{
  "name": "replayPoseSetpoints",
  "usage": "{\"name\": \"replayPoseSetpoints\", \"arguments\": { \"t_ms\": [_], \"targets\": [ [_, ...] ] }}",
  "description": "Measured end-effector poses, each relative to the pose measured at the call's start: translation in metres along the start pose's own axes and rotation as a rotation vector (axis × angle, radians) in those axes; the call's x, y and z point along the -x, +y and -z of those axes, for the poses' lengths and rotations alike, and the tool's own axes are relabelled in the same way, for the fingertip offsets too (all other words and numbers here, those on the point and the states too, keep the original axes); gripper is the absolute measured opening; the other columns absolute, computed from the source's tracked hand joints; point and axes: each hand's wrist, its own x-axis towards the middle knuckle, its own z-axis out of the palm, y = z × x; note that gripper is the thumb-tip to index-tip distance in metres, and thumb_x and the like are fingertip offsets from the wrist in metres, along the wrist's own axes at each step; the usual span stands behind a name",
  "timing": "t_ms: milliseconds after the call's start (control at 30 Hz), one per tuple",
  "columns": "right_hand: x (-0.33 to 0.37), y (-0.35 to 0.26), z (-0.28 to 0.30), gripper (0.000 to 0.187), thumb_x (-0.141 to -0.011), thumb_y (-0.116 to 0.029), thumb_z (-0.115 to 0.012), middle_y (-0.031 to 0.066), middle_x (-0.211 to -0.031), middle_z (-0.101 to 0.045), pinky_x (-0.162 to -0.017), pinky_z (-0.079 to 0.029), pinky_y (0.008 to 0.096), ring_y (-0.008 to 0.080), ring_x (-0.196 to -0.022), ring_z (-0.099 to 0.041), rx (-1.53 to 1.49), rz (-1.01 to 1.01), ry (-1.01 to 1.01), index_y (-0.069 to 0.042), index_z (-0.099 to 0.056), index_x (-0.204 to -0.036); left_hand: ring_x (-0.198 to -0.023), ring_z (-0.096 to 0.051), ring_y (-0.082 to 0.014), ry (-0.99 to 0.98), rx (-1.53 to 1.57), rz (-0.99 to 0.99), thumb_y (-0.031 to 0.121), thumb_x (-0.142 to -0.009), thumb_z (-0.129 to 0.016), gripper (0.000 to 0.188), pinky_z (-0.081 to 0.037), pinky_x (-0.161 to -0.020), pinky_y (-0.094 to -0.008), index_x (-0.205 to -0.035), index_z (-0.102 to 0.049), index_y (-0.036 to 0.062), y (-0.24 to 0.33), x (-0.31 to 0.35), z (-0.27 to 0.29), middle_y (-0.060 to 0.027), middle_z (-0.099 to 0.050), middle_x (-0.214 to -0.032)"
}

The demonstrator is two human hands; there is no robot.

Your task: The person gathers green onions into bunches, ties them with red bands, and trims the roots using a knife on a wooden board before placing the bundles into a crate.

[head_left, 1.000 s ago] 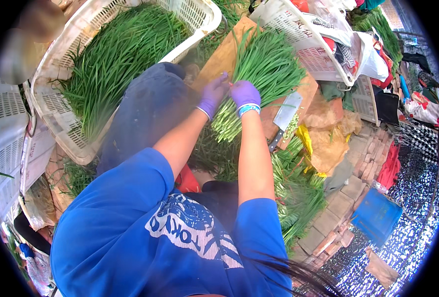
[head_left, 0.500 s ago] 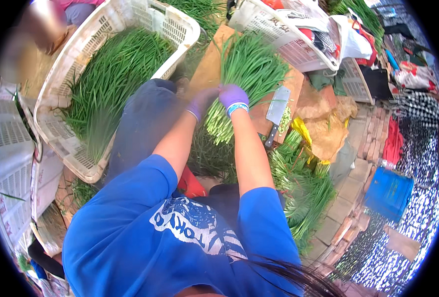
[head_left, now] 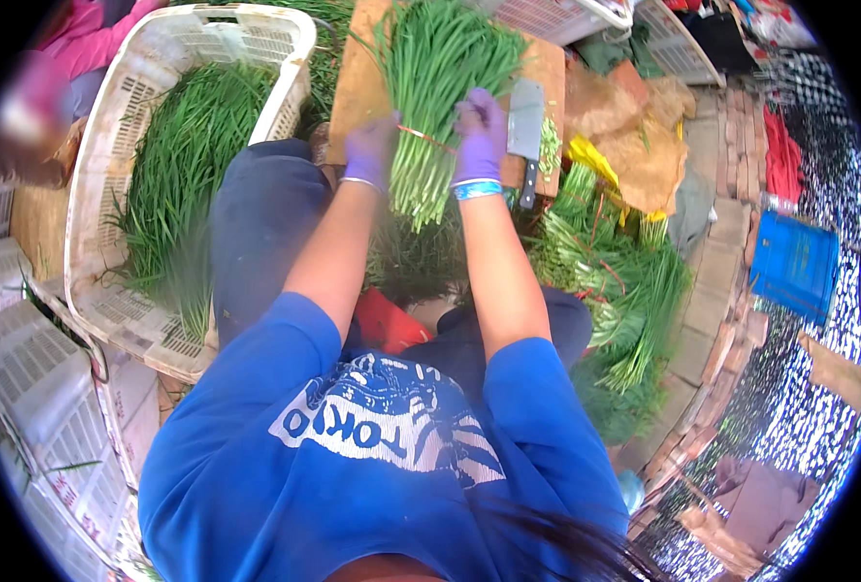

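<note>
I see the bundle (head_left: 437,107) of green chives lying on the board (head_left: 357,87), cut ends toward me, leafy tips fanning away. A thin red band (head_left: 421,136) crosses it right between my two grips. My left hand (head_left: 370,150), in a purple glove, has its grip closed on the left side of the bundle at the band. My right hand (head_left: 479,136), gloved the same, has its grip wrapped narrow around the right side, at the same height. Both hold the stalks just above the pale cut ends, which hang off the board's near edge.

I judge the step in hand to be binding the bundle, with the band on but perhaps not yet seated. The next move, as I read it, calls for keeping the stalks squeezed tight so none slip out, and steady pull on the band without snapping it.

Just right of my right grip a cleaver (head_left: 525,131) lies flat on the board, blade away from me, handle near my wrist; I'd mind it. Further right, loose chives (head_left: 634,291) lie heaped on the ground. Well left of my left grip stands a white crate (head_left: 110,145) with more chives in it.
</note>
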Motion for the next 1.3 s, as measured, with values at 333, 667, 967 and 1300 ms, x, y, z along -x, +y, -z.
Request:
{"name": "replayPoseSetpoints", "arguments": {
  "t_ms": [333,667,967,1300],
  "targets": [
    [0.066,-0.009,-0.021,0.123,-0.049,-0.038,-0.081,0.0285,-0.125,-0.033,-0.089,-0.041,0.0382,0.0374,-0.108,-0.046,0.856,-0.458,0.009,0.006,-0.002,-0.133,-0.064,-0.054,-0.0102,0.030,-0.122,-0.073,0.010,-0.074,-0.066,0.015,-0.044,-0.060,-0.0201,-0.082,-0.063,-0.0021,0.031,0.014,-0.006,-0.0060,-0.062,-0.076],
    [0.067,-0.021,-0.045,0.117,-0.054,-0.037,-0.079,0.0219,-0.123,-0.035,-0.080,-0.047,0.0412,0.0329,-0.107,-0.046,1.168,-0.495,-0.060,0.002,-0.002,-0.134,-0.076,-0.061,-0.0180,-0.276,0.178,-0.052,0.001,-0.077,-0.058,0.016,-0.048,-0.074,-0.0254,-0.091,-0.060,-0.0074,0.045,0.030,-0.007,-0.0128,-0.063,-0.088],
    [0.046,0.023,0.053,0.078,-0.078,-0.042,-0.059,0.0202,-0.130,-0.037,-0.096,-0.031,0.0342,0.0291,-0.119,-0.036,-0.401,-0.711,-0.118,0.005,-0.026,-0.131,-0.098,-0.057,-0.0275,-0.286,-1.208,-0.175,0.046,-0.063,-0.072,0.080,-0.045,-0.082,-0.0323,-0.114,-0.046,-0.0091,0.060,0.051,-0.003,-0.0224,-0.056,-0.106],
    [0.060,0.034,0.020,0.103,-0.062,-0.041,-0.073,0.0257,-0.130,-0.033,-0.099,-0.029,0.0331,0.0304,-0.121,-0.036,-0.020,-0.489,-0.216,0.005,-0.015,-0.134,-0.102,-0.055,-0.0317,-0.420,-1.600,-0.071,0.051,-0.065,-0.062,0.078,-0.043,-0.085,-0.0355,-0.110,-0.048,-0.0108,0.072,0.036,-0.007,-0.0248,-0.057,-0.104]
  ]
}}
